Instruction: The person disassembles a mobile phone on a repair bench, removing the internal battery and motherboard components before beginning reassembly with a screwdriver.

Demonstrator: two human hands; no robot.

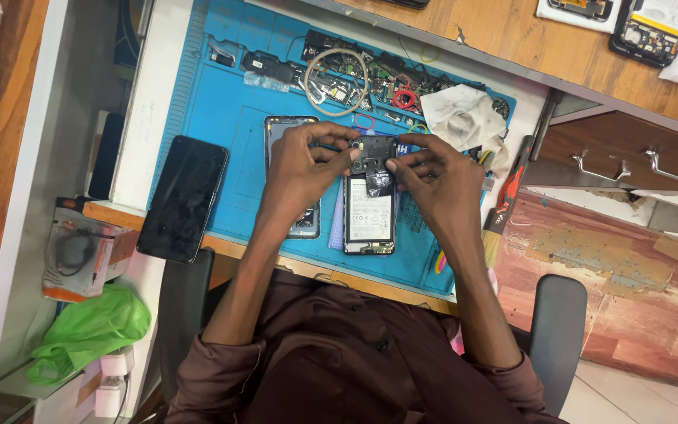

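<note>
An opened phone (370,216) lies face down on the blue work mat (221,118), its white battery showing. My left hand (300,169) and my right hand (433,180) meet over its upper end. Both pinch a black inner cover plate (376,149) with a round camera hole, held just over the phone's top. A scrap of black film (378,186) sits on the battery below the plate. My left hand rests over a second phone shell (286,127) lying beside the opened phone.
A black phone (182,196) lies screen up at the mat's left edge. Coiled cable (337,78), small parts and a white cloth (461,114) crowd the mat's far side. A brush (505,200) lies right of it, by drawers (629,165). Left below: a box (80,247), a green bag (88,326).
</note>
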